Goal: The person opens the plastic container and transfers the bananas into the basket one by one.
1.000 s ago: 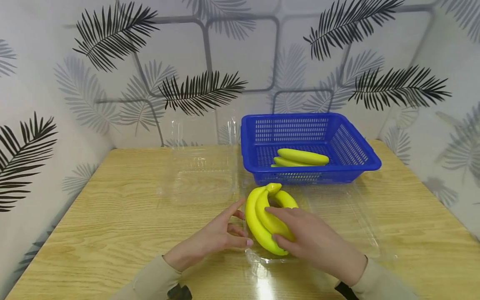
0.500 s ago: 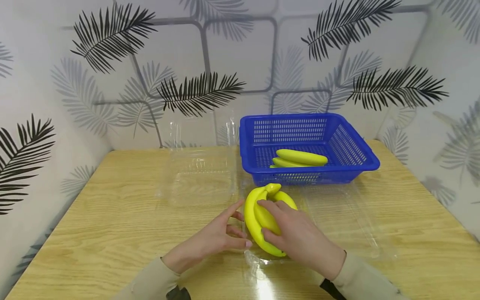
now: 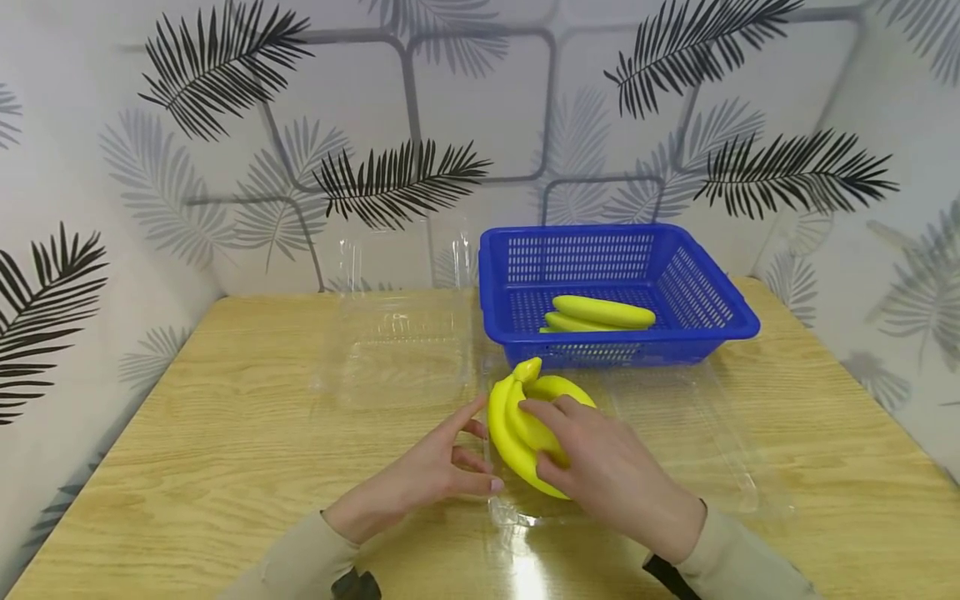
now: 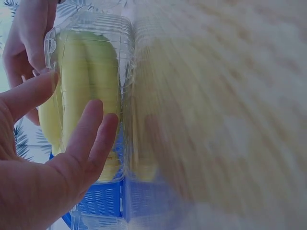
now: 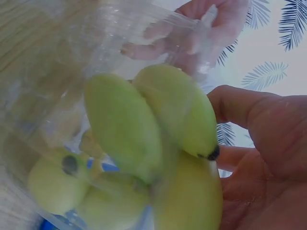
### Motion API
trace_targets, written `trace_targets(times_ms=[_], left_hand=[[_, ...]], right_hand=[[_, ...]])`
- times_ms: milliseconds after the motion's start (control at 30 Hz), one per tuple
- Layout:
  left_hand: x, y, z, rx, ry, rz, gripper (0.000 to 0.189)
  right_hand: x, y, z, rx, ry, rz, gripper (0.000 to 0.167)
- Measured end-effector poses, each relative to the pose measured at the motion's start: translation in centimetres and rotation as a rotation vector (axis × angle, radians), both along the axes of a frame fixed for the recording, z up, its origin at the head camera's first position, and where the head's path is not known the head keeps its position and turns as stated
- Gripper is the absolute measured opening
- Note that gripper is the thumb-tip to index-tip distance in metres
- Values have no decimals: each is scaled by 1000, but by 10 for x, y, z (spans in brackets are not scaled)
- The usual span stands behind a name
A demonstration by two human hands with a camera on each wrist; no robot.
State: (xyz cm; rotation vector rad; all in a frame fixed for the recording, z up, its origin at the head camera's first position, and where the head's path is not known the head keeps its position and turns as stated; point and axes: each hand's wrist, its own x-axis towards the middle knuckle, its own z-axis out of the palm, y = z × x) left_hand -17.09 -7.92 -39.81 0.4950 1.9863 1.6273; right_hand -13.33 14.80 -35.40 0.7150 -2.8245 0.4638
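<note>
The banana bunch (image 3: 512,433) lies within the near clear container (image 3: 525,520), stem toward the blue basket (image 3: 618,339). The right hand (image 3: 611,462) grasps it, thumb and fingers curled over its right part. The left hand (image 3: 431,471) is unclenched, fingers spread along the container's left wall. Assessment: the step appears to be seating the bunch; keep the stem inside the rim, press lightly and steady the thin wall without squeezing. The basket holds further bananas (image 3: 603,312).

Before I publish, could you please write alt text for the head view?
A person's right hand grips curved yellow bananas inside a clear plastic container, the left hand beside it; behind, a rectangular blue plastic basket holds more bananas.
</note>
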Motion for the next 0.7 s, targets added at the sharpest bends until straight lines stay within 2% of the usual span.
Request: trace_targets(times_ms=[200, 467, 700], left_hand=[[0, 0, 2, -12, -2, -6, 101], [-1, 0, 2, -13, 3, -6, 101], [0, 0, 1, -10, -5, -6, 102]], right_hand=[[1, 1, 5, -24, 39, 17, 51], [-1, 1, 3, -47, -1, 22, 51], [2, 1, 4, -40, 32, 18, 54]])
